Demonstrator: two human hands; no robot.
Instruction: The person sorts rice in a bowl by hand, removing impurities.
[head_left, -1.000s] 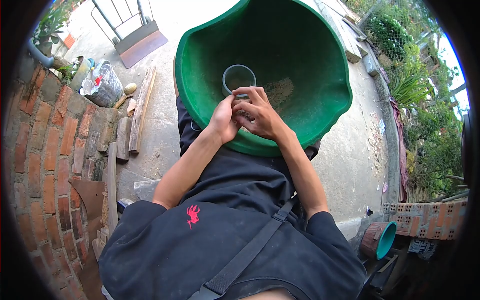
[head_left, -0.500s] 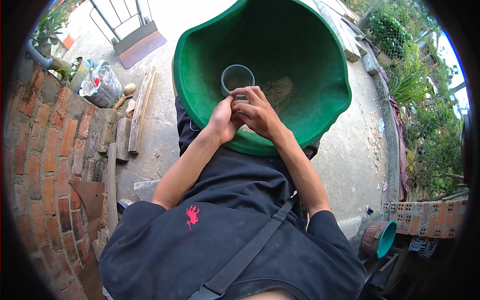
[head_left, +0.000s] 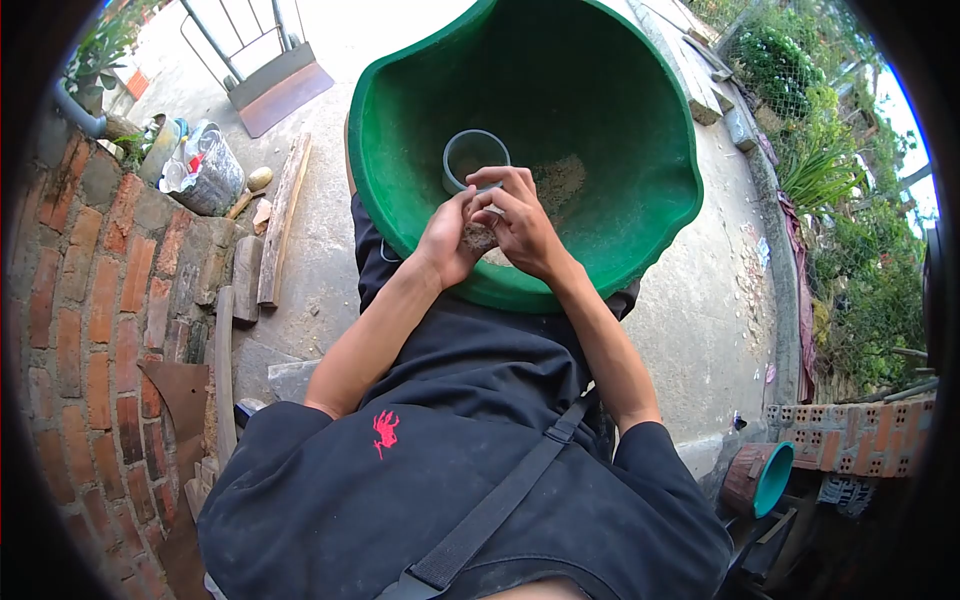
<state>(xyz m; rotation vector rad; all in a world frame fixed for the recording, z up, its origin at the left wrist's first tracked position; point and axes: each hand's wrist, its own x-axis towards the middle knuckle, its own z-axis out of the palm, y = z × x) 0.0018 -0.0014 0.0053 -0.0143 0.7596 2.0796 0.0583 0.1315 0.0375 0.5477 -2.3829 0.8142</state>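
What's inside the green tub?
Inside the green tub are a round cup and, to its right, a patch of pale grainy material. The left hand and right hand cover part of the near side and of the cup; what lies beneath them can't be seen.

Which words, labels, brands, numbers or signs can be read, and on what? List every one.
None can be read for certain.
Printed sheet below the hollow-brick wall, lower right: lettering too small and blurred to read.
Black shirt: red emblem, no legible letters.
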